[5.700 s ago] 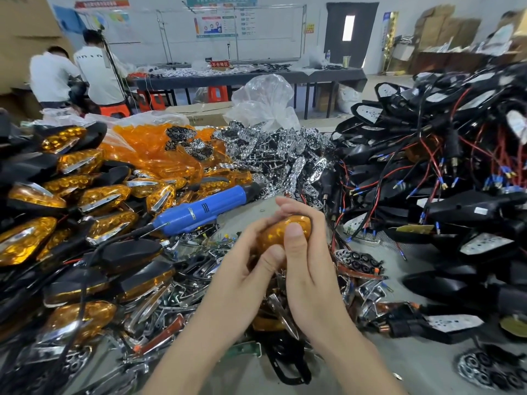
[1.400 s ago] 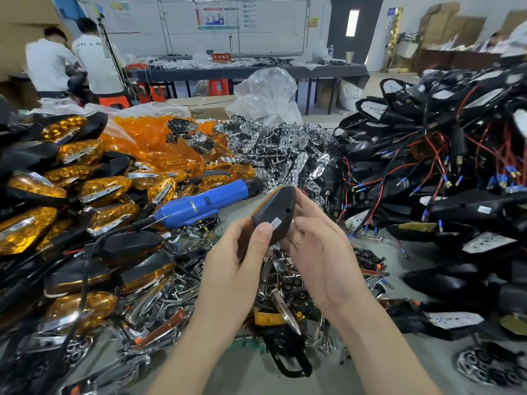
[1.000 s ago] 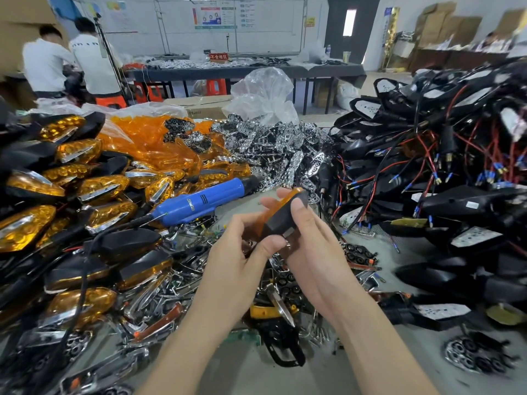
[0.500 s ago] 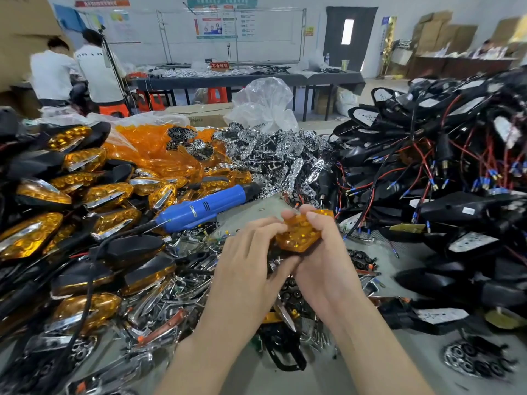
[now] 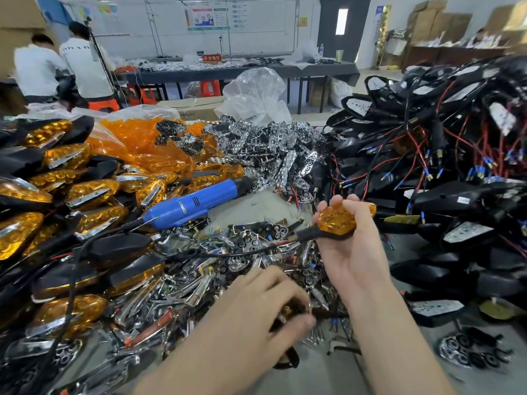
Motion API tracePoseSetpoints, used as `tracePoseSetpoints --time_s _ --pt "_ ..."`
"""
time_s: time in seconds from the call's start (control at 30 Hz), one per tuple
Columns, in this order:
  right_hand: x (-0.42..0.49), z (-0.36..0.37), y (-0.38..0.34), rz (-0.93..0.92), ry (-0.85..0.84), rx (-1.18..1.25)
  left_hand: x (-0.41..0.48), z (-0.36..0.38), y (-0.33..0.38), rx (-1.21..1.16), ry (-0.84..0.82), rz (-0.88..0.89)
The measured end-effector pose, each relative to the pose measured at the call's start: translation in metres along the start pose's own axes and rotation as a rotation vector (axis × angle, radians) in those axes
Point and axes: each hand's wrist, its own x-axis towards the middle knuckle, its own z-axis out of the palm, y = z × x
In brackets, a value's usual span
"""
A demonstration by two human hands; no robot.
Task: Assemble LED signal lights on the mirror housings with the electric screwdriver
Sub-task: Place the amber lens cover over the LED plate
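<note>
**Down to a single grip**

The left hand [image 5: 271,306], raised a moment ago, now digs curled fingers into small chrome parts [image 5: 199,286] at the desk's [image 5: 268,206] near edge, its grip blurred. The right hand [image 5: 350,252] alone clamps one amber faceted LED signal light [image 5: 338,220] over mid-desk, lens up, long axis left-right, stem leftward. Beyond lies one blue electric screwdriver [image 5: 194,203].

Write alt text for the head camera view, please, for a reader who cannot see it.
The right hand holds up an amber signal light while the left hand reaches into a heap of small chrome parts. A blue electric screwdriver lies beyond them, between piles of amber-lensed housings and black wired housings.
</note>
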Motion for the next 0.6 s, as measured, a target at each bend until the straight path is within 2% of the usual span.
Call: tracePoseSetpoints --time_s 0.2,0.3,0.43,0.5,0.6 --pt "0.001 -0.001 0.004 0.044 -0.036 -0.029 0.004 0.005 0.02 0.299 -0.056 -0.09" --pt "0.003 -0.001 0.005 0.048 -0.031 -0.033 0.001 0.008 0.019 0.303 0.049 -0.025" --pt "0.004 -0.003 0.008 0.076 -0.049 -0.032 -0.003 -0.005 0.017 0.28 0.039 -0.074" --pt "0.003 -0.002 0.011 0.084 -0.065 -0.063 -0.006 -0.019 0.006 0.126 0.084 -0.171" --pt "0.001 0.002 0.017 0.088 -0.088 -0.138 -0.004 -0.046 -0.002 -0.494 0.082 -0.343"
